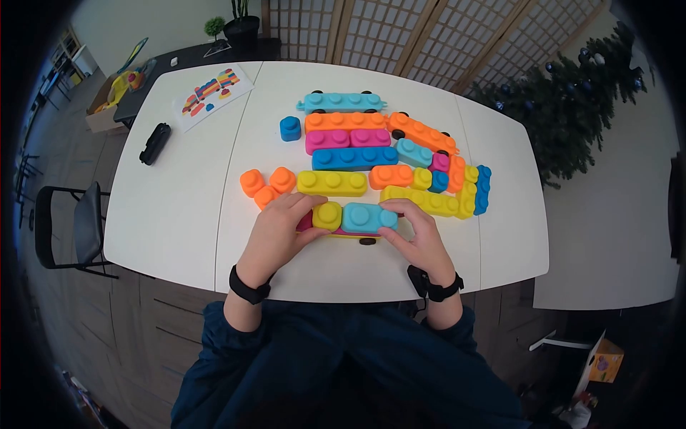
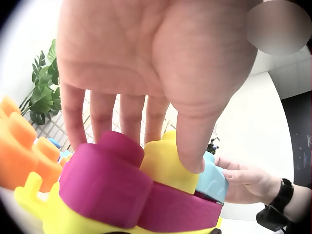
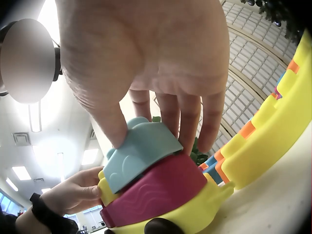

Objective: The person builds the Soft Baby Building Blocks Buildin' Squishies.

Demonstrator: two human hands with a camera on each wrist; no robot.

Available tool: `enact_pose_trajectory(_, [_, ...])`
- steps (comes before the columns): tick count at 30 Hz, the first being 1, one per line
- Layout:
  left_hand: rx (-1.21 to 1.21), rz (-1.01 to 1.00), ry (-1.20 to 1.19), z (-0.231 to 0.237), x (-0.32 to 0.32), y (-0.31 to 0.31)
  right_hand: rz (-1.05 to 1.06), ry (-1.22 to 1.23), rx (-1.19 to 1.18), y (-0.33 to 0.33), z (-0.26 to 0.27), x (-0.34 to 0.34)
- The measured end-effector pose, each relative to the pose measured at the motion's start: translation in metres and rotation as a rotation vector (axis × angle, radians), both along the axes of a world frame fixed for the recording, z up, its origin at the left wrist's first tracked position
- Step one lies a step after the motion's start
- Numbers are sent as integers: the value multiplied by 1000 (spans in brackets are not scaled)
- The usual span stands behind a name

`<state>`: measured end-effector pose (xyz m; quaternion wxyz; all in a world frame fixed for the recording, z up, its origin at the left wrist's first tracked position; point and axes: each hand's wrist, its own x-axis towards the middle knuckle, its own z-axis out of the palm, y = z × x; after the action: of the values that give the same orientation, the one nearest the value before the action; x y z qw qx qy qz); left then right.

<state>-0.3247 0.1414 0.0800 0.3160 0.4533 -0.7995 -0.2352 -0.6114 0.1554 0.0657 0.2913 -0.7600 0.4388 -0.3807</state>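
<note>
My left hand [image 1: 275,232] pinches a small yellow block [image 1: 328,215] between thumb and fingers. Beside it, a light blue block [image 1: 362,217] is gripped by my right hand [image 1: 425,243], thumb on the near side and fingers on the far side. Both blocks sit on a long magenta block [image 3: 161,187], the light blue one slightly tilted with a narrow dark gap under it. Underneath lies a yellow wheeled base [image 3: 195,214] with dark wheels. A taller magenta block [image 2: 102,183] stands at the base's left end, under my left palm.
Beyond the hands lie yellow [image 1: 332,184], blue [image 1: 355,159] and orange blocks [image 1: 266,196]. Orange [image 1: 421,133] and light blue wheeled bases [image 1: 343,102] stand farther back. A picture sheet [image 1: 214,96] and a black object [image 1: 155,144] lie on the table's left.
</note>
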Motion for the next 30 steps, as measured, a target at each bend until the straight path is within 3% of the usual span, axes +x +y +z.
enact_pose_trajectory(8, [-88, 37, 10, -4, -6, -1, -3, 25, 56, -2, 5, 0])
enact_pose_trajectory(30, [7, 88, 7, 4, 12, 6, 46, 106, 12, 0, 6, 5])
